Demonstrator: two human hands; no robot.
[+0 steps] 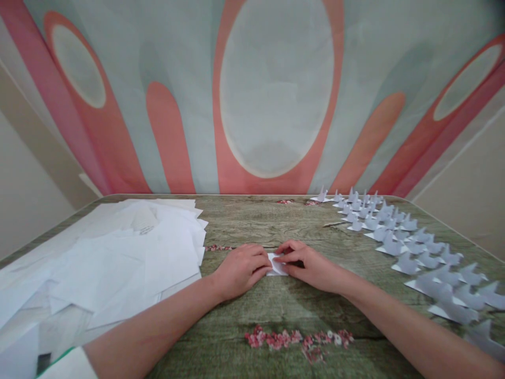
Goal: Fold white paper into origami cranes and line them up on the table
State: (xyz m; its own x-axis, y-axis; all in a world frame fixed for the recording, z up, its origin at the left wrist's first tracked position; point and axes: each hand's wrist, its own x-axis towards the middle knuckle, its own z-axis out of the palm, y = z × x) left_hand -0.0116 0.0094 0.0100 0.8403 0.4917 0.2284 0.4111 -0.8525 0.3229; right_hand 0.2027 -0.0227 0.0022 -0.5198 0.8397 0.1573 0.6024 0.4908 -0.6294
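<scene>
Near the middle of the table (244, 316), one small paper (277, 267) lies between two hands. The left hand (245, 268) curls its fingers close and grips one edge. The right hand (310, 264) is half open, touching the other side; I can't tell if it pinches. It looks like a folding step, and the next move seems to need a firm press. One big pile of sheets (118, 263) lies left; over twenty paper birds (390, 246) sit right, too crowded to count.
</scene>
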